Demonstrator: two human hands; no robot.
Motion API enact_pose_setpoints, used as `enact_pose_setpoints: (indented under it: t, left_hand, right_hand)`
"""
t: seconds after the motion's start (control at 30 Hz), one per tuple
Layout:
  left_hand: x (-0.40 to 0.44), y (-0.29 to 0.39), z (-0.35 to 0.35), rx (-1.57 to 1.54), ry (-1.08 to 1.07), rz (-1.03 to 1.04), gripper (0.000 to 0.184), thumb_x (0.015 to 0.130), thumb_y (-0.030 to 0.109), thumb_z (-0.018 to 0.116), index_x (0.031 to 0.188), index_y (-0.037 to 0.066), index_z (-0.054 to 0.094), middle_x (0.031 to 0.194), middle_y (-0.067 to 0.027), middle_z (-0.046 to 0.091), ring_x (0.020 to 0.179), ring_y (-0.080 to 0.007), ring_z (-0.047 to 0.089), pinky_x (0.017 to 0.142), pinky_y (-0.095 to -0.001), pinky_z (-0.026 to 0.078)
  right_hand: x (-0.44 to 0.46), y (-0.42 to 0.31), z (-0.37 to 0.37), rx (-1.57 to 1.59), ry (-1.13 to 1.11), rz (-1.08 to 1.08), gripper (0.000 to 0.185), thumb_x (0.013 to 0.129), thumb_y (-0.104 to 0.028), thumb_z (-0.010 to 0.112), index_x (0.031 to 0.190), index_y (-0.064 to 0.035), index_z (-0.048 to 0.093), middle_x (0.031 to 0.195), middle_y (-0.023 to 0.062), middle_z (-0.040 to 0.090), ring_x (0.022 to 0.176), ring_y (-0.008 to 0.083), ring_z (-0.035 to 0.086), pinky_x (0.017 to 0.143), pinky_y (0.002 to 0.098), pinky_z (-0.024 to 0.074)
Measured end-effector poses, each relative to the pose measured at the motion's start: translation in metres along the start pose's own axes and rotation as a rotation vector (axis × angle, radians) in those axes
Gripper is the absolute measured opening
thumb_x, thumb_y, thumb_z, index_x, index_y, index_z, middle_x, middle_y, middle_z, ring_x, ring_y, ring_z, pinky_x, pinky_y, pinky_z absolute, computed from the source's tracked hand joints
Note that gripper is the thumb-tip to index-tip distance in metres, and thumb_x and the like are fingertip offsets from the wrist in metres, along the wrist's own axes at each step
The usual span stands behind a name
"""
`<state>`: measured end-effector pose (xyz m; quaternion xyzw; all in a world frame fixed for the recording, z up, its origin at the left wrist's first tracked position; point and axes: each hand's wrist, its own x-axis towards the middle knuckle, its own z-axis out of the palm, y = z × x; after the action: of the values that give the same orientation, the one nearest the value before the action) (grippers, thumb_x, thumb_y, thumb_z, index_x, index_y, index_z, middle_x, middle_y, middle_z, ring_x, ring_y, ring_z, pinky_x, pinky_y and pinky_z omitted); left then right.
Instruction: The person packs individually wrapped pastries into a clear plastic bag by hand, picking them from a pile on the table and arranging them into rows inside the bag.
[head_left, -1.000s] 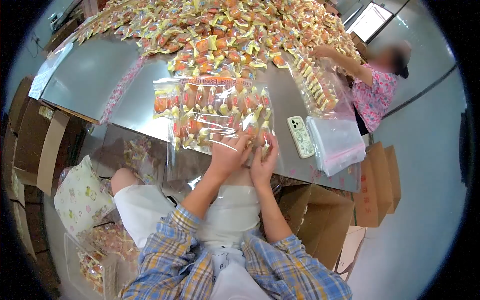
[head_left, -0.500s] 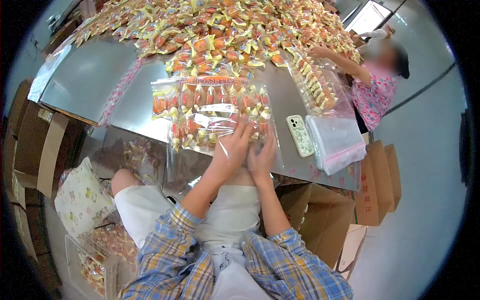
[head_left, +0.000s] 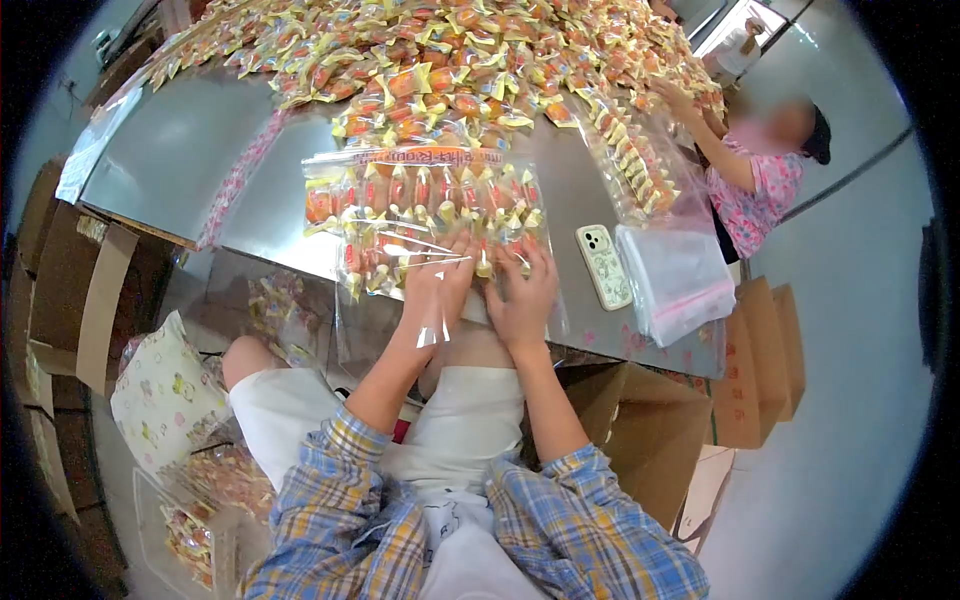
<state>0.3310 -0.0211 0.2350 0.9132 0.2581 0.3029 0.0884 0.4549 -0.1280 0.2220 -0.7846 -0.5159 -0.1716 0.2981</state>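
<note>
A clear plastic bag [head_left: 400, 215] with rows of wrapped orange-and-yellow snacks lies at the near edge of the metal table. My left hand [head_left: 437, 285] appears to be under the bag's clear film, its fingers spread at the lower row of snacks. Beside it, my right hand [head_left: 525, 295] rests open with fingers apart on the lower right part of the bag. Neither hand is closed round anything. Above the bag spreads a large heap of wrapped snacks [head_left: 440, 60].
Right of the bag lie a phone [head_left: 604, 268] and a stack of clear bags [head_left: 672, 280]. Another filled bag [head_left: 635, 165] is near a co-worker [head_left: 755, 180]. Cardboard boxes [head_left: 650, 440] stand below the table edge. A second person [head_left: 735, 50] is farther back.
My hands have gone from bent fingers at the bag's lower right to flatter, spread fingers, the left shifting leftward. The co-worker's arm has moved right, and a second person has appeared behind.
</note>
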Motion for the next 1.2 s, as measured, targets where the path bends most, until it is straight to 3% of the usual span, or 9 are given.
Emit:
enact_pose_setpoints:
  t: [0.17,0.27,0.3,0.37,0.47,0.87,1.0,1.03,1.2]
  left_hand:
    - [-0.009,0.007,-0.023,0.049,0.042,-0.034,0.04,0.091,0.013,0.061,0.13,0.005,0.065,0.134,-0.0124,0.067,0.127,-0.0283,0.062,0.117,-0.0578,0.03]
    - [-0.013,-0.006,-0.019,0.14,0.069,0.011,0.051,0.088,0.019,0.07,0.137,0.008,0.061,0.136,-0.0086,0.065,0.128,-0.0262,0.059,0.117,-0.0576,0.028]
    - [-0.021,-0.014,-0.027,-0.04,0.049,0.054,0.058,0.084,0.02,0.075,0.137,0.004,0.06,0.139,-0.0097,0.063,0.13,-0.0276,0.058,0.117,-0.0568,0.029]
    - [-0.018,-0.016,-0.018,0.032,0.079,0.021,0.06,0.083,0.021,0.076,0.138,0.004,0.059,0.14,-0.011,0.062,0.131,-0.0293,0.056,0.117,-0.0566,0.029]
    - [-0.015,-0.01,-0.028,0.082,0.042,-0.05,0.063,0.082,0.022,0.077,0.138,0.002,0.059,0.143,-0.0137,0.061,0.133,-0.0313,0.054,0.115,-0.0538,0.032]
    - [-0.02,-0.027,-0.005,0.172,0.252,-0.001,0.039,0.087,0.022,0.068,0.123,0.007,0.069,0.125,-0.0069,0.071,0.121,-0.0301,0.06,0.102,-0.0474,0.04]
    - [-0.016,-0.025,-0.009,0.145,0.159,-0.036,0.045,0.089,0.017,0.072,0.133,0.011,0.065,0.128,-0.0098,0.071,0.119,-0.0297,0.063,0.102,-0.0495,0.04]
    - [-0.012,-0.016,-0.024,0.001,0.101,-0.089,0.047,0.089,0.019,0.072,0.134,0.01,0.063,0.135,-0.0125,0.067,0.125,-0.0324,0.06,0.111,-0.0502,0.036]
    - [-0.027,-0.019,-0.039,0.2,0.176,-0.106,0.053,0.089,0.02,0.073,0.14,0.012,0.061,0.143,-0.0142,0.061,0.135,-0.0321,0.053,0.121,-0.0529,0.027]
  right_hand:
    - [-0.003,0.001,0.016,0.091,0.179,0.037,0.053,0.075,-0.023,0.089,0.122,-0.0135,0.068,0.142,0.0146,0.053,0.136,0.042,0.043,0.114,0.0543,0.0362]
    - [-0.007,0.009,0.025,0.068,0.131,0.047,0.055,0.08,-0.038,0.085,0.127,-0.0151,0.067,0.139,0.0139,0.054,0.133,0.0418,0.044,0.112,0.0549,0.0381]
    - [-0.008,0.01,0.027,0.019,0.106,0.033,0.057,0.08,-0.038,0.085,0.128,-0.0159,0.066,0.139,0.0139,0.053,0.133,0.0416,0.045,0.111,0.0549,0.0382]
    - [-0.007,0.011,0.026,-0.084,0.055,0.001,0.06,0.079,-0.039,0.085,0.131,-0.0175,0.065,0.139,0.014,0.053,0.132,0.0411,0.045,0.11,0.0551,0.0385]
    - [-0.003,0.007,0.018,0.022,0.097,-0.002,0.067,0.081,-0.033,0.084,0.142,-0.0182,0.061,0.14,0.0152,0.053,0.126,0.0379,0.046,0.108,0.0495,0.038]
    - [0.0,0.0,0.011,-0.079,0.009,-0.07,0.064,0.082,-0.03,0.081,0.141,-0.0161,0.061,0.144,0.011,0.054,0.136,0.0388,0.044,0.115,0.0563,0.0321]
    - [0.003,0.001,0.015,-0.106,-0.008,-0.114,0.066,0.082,-0.027,0.08,0.143,-0.0157,0.059,0.143,0.0104,0.056,0.136,0.0389,0.045,0.115,0.0583,0.0316]
    - [0.002,0.003,0.018,-0.081,-0.006,-0.117,0.067,0.082,-0.026,0.08,0.144,-0.0155,0.058,0.143,0.011,0.055,0.136,0.0393,0.045,0.116,0.0587,0.0311]
    - [-0.001,0.001,0.022,-0.024,0.1,-0.121,0.069,0.081,-0.026,0.08,0.146,-0.0165,0.056,0.146,0.0142,0.053,0.14,0.04,0.043,0.119,0.0595,0.0276]
